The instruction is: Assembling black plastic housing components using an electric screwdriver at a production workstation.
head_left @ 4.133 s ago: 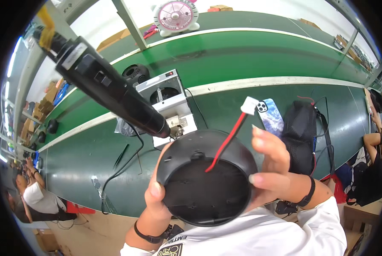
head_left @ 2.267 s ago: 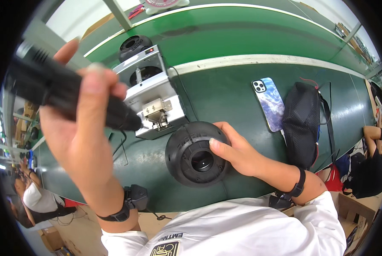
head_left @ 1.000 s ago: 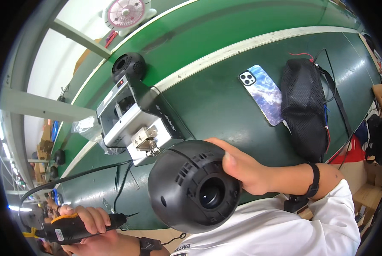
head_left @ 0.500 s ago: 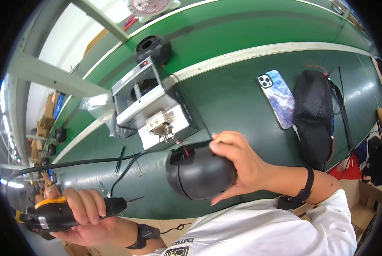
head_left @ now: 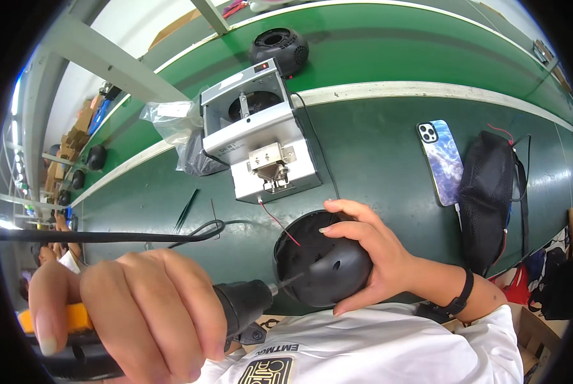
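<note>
My left hand (head_left: 152, 313) is wrapped round a black and yellow electric screwdriver (head_left: 245, 306), large in the lower left. Its thin bit (head_left: 291, 281) points right and overlaps the near left side of a rounded black plastic housing (head_left: 337, 272); whether the tip touches it I cannot tell. My right hand (head_left: 382, 253) grips that housing from the right, thumb below and fingers over the top. The housing's glossy dark face is turned up and left, with a small hole in the shell. A thin red wire (head_left: 275, 221) reaches from the silver machine to over the housing.
A silver box-shaped machine (head_left: 254, 141) with a metal bracket stands behind the housing. Beyond it sits another round black housing (head_left: 280, 51). A clear plastic bag (head_left: 178, 131), a patterned phone (head_left: 440, 163) and a black mesh pouch (head_left: 491, 195) lie around. A black cable (head_left: 107, 237) crosses the left.
My left hand has brought the screwdriver rightward and up to the housing. The housing has turned in my right hand, its glossy face and a hole now more visible. The view has shifted.
</note>
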`<state>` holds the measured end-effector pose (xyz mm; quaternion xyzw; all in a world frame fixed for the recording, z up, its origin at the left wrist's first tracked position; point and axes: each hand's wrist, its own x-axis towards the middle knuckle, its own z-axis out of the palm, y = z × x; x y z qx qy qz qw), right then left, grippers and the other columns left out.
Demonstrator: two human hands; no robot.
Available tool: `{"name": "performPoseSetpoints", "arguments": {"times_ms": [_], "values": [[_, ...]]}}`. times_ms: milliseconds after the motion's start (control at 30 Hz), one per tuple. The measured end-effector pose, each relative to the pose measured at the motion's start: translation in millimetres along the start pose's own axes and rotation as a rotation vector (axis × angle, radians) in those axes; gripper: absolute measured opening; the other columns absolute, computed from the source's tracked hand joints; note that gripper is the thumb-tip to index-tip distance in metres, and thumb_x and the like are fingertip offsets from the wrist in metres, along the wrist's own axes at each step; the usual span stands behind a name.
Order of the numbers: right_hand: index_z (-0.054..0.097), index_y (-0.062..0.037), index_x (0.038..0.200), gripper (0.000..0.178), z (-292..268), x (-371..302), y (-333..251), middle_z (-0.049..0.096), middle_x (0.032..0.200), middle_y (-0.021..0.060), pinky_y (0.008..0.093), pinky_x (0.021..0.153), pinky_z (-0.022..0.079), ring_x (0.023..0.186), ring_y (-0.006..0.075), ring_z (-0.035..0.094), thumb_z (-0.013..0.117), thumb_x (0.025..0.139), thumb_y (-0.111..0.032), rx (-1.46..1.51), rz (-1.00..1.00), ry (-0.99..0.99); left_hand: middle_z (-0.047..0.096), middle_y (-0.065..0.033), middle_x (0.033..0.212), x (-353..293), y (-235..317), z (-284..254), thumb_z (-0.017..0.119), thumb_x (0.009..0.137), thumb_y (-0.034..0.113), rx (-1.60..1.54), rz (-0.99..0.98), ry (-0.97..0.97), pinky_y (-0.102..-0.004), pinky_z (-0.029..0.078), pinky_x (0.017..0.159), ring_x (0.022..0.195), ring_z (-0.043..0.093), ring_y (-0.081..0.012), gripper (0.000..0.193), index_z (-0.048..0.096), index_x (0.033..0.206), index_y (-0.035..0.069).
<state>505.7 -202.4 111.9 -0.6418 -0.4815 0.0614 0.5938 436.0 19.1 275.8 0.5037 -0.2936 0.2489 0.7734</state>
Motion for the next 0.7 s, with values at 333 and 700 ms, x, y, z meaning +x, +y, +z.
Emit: {"name": "performPoseSetpoints", "arguments": {"times_ms": [333,700], "values": [[0.05,-0.0062,0.137,0.102,1,-4,-3,0.043,0.145,0.0245,0.0486,0.106,0.045,0.133,0.0417,0.047,0.097,0.057,-0.049,-0.058,0.108,0.088,0.06,-0.002,0.067,-5,-40,20,0.063,0.1,0.025,-0.023,0.016,-0.041,-0.0271,0.053,0.041,0.046,0.058,-0.0099,0.028,0.048,0.116,0.008],[0.048,-0.0088,0.132,0.096,16,-1,-3,0.046,0.146,0.0152,0.049,0.113,0.04,0.14,0.0433,0.04,0.097,0.059,-0.046,-0.048,0.164,0.095,0.06,-0.0044,0.07,-15,-72,19,0.057,0.099,0.056,-0.039,-0.07,-0.036,-0.0341,0.049,0.048,0.051,0.056,-0.0176,0.055,0.049,0.128,0.01]]}}
